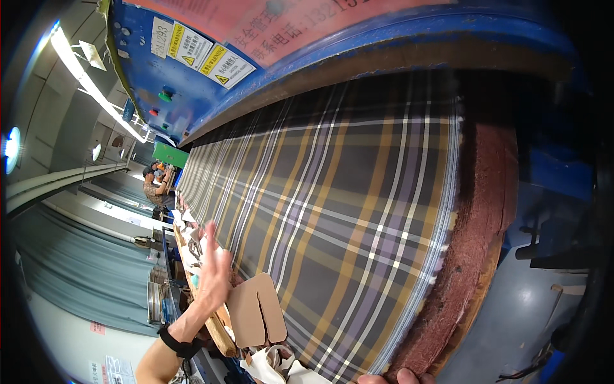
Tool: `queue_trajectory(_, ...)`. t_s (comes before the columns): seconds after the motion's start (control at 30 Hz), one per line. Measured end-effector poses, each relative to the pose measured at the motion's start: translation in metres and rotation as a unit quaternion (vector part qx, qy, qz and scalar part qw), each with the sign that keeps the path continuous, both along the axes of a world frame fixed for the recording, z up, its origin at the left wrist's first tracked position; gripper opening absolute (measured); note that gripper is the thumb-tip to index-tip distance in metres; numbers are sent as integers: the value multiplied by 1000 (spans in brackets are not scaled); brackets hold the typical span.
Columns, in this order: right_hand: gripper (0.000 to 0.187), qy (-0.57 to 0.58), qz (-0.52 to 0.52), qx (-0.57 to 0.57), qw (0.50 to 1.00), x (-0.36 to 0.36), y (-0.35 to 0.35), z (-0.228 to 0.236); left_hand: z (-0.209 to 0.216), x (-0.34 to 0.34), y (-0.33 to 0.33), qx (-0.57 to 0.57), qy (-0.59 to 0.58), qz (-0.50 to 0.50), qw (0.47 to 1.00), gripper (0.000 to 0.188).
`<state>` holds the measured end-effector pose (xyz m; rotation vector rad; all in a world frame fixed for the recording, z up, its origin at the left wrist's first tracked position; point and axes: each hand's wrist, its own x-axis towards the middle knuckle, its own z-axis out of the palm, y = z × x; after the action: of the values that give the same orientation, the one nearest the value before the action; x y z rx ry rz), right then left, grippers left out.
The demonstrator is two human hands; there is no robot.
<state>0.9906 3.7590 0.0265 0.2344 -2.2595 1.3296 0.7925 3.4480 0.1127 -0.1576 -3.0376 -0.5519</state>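
My left hand point(216, 269), a dark band round its wrist, is raised with fingers stretched out, slightly blurred and holding nothing. It hovers by the near-left edge of a layered stack of plaid cloth point(332, 205) in dark grey, mustard, purple and white. Below it lies a tan board piece point(256, 310) with a slit. Only a few fingers of my right hand point(406, 376) show at the bottom edge, close to the stack's corner; what they hold, if anything, is hidden. Under the cloth is a worn reddish-brown slab point(476, 224).
A blue machine point(150, 70) with warning labels and green and red buttons overhangs the cloth. White scraps point(272, 366) and a wooden strip point(222, 336) line the near edge. Far off, a person point(157, 189) stands beside the table. Grey-green curtains point(83, 262) hang at left.
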Motion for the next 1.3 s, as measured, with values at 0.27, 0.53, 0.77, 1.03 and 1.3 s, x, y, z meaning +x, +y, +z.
queue_trajectory(0.27,27,1,14,6,1000,-2,4,0,-16,-19,115,-131,-91,-454,877,97)
queue_trajectory(0.53,28,8,1,7,1000,-1,3,-4,-26,-22,109,-130,-80,-507,849,97)
queue_trajectory(0.77,25,12,11,12,1000,-2,5,-8,-30,-23,104,-125,-86,-562,813,96)
queue_trajectory(1.03,25,24,13,12,1000,-3,5,-10,-32,-21,107,-123,-75,-558,817,90)
queue_trajectory(1.3,25,27,7,6,1000,-4,3,-9,-34,-22,106,-114,-93,-559,816,91)
